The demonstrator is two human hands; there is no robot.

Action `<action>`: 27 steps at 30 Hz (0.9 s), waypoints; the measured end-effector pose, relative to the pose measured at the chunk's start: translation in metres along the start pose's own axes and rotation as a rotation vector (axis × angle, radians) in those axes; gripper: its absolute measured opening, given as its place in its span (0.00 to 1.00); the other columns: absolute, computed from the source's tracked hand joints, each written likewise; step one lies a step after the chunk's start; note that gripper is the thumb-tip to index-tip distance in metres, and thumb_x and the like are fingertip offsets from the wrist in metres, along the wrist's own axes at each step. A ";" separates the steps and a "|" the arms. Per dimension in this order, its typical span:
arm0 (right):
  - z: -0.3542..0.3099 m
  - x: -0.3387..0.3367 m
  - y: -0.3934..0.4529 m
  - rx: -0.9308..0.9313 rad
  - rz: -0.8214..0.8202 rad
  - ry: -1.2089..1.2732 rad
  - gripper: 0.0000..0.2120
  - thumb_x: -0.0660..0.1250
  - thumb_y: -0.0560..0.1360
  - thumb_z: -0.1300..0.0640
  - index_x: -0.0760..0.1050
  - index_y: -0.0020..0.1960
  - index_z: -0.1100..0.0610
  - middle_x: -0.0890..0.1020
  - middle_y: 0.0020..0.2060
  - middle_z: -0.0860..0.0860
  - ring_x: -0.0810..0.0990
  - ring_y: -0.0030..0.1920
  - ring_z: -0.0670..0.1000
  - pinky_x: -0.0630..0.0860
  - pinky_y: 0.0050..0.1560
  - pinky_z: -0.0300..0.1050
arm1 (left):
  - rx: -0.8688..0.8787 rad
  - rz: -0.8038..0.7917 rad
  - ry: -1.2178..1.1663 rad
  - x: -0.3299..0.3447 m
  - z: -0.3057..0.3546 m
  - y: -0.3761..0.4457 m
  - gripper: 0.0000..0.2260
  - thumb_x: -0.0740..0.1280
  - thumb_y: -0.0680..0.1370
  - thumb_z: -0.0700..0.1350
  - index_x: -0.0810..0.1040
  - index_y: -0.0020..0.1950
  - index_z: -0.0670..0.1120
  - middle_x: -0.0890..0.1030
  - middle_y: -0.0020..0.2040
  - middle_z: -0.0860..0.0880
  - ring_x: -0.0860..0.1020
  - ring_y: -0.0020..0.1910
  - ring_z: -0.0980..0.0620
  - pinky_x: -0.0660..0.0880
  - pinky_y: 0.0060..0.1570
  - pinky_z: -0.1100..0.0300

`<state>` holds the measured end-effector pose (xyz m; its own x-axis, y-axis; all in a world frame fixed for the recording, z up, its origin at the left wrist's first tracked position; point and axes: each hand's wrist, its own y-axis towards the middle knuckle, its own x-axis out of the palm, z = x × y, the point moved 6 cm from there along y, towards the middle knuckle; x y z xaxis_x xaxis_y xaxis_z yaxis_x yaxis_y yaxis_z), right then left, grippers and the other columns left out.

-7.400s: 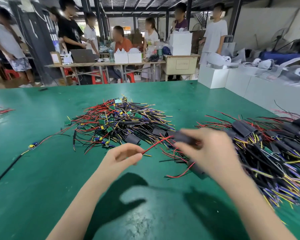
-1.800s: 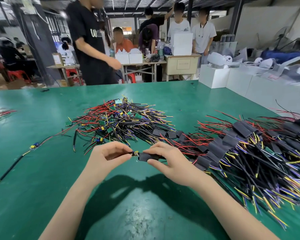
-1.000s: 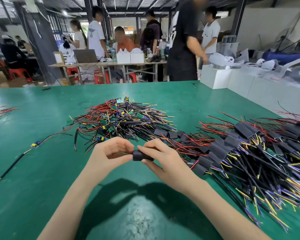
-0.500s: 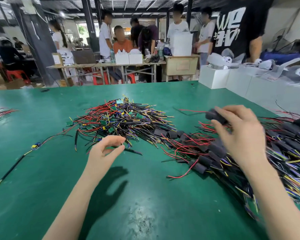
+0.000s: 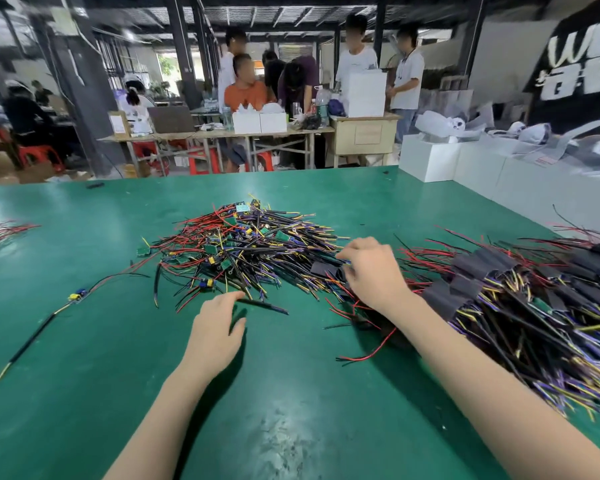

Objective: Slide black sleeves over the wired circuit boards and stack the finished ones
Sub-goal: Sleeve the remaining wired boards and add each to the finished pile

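Nearest, two bare forearms reach out over the green surface (image 5: 84,341). The left hand (image 5: 212,327) hovers low with its fingers loosely spread, a wide grip holding nothing; its fingertips are just short of a loose black wire (image 5: 262,305) that lies right ahead of them. The right hand (image 5: 373,271) is further out and to the right, knuckles up, fingers curled down among loose black sleeves (image 5: 323,268) at the seam between the two piles; whether that grip has closed on a sleeve I cannot tell, since the fingers blur and hide what is under them.

To the right of the right hand, and running under its wrist, lies the stack of finished boards (image 5: 520,299), flat black sleeves over them and red, yellow and purple leads fanning out. Ahead of the left hand and left of the right one sits the heap of bare wired boards (image 5: 236,244), small green boards tangled in red and black wire. Well to the left of the left hand one lone wired board (image 5: 77,295) lies apart, its black lead trailing toward the near edge.

Beyond the far edge, people stand and sit around cluttered tables (image 5: 222,133), and white boxes (image 5: 430,157) line the right side
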<state>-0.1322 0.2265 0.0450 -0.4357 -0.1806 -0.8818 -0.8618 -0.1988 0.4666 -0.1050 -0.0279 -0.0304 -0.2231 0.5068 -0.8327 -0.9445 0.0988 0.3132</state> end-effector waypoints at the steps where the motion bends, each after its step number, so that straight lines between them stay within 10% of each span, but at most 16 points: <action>1: 0.000 0.014 0.010 0.012 -0.097 -0.079 0.15 0.61 0.75 0.62 0.77 0.60 0.55 0.78 0.58 0.53 0.72 0.61 0.57 0.70 0.56 0.48 | 0.010 -0.019 0.056 0.003 -0.001 0.001 0.20 0.64 0.80 0.41 0.69 0.71 0.44 0.73 0.69 0.44 0.68 0.67 0.43 0.65 0.64 0.52; 6: 0.025 0.060 0.027 0.073 -0.424 -0.127 0.19 0.60 0.74 0.65 0.73 0.64 0.57 0.76 0.62 0.56 0.73 0.64 0.58 0.73 0.61 0.51 | 0.047 -0.125 0.238 0.016 -0.007 0.006 0.22 0.54 0.84 0.48 0.57 0.78 0.53 0.55 0.80 0.52 0.55 0.77 0.50 0.56 0.71 0.53; 11: 0.035 0.060 0.032 0.054 -0.396 -0.106 0.16 0.66 0.73 0.60 0.78 0.59 0.52 0.80 0.57 0.56 0.77 0.59 0.58 0.76 0.55 0.49 | 0.104 -0.079 0.312 0.018 -0.009 0.012 0.20 0.52 0.84 0.50 0.60 0.77 0.55 0.64 0.76 0.56 0.57 0.76 0.53 0.51 0.72 0.55; 18: 0.032 0.062 0.025 -0.055 -0.393 -0.237 0.13 0.64 0.77 0.52 0.77 0.59 0.54 0.78 0.57 0.55 0.73 0.62 0.58 0.71 0.57 0.50 | 0.148 0.103 0.244 -0.005 0.000 0.010 0.05 0.73 0.74 0.43 0.79 0.44 0.44 0.79 0.41 0.49 0.75 0.48 0.43 0.66 0.47 0.52; 27: 0.021 0.057 0.028 -0.129 -0.412 -0.389 0.12 0.60 0.77 0.59 0.76 0.57 0.61 0.80 0.56 0.57 0.77 0.58 0.59 0.73 0.55 0.50 | 0.209 -0.031 -0.137 0.000 0.038 -0.008 0.04 0.62 0.81 0.43 0.69 0.48 0.45 0.75 0.36 0.50 0.70 0.36 0.49 0.69 0.41 0.53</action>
<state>-0.1862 0.2305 0.0061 -0.1554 0.2986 -0.9416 -0.9526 -0.2975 0.0629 -0.0885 0.0038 -0.0161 -0.1467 0.6110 -0.7779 -0.8766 0.2841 0.3885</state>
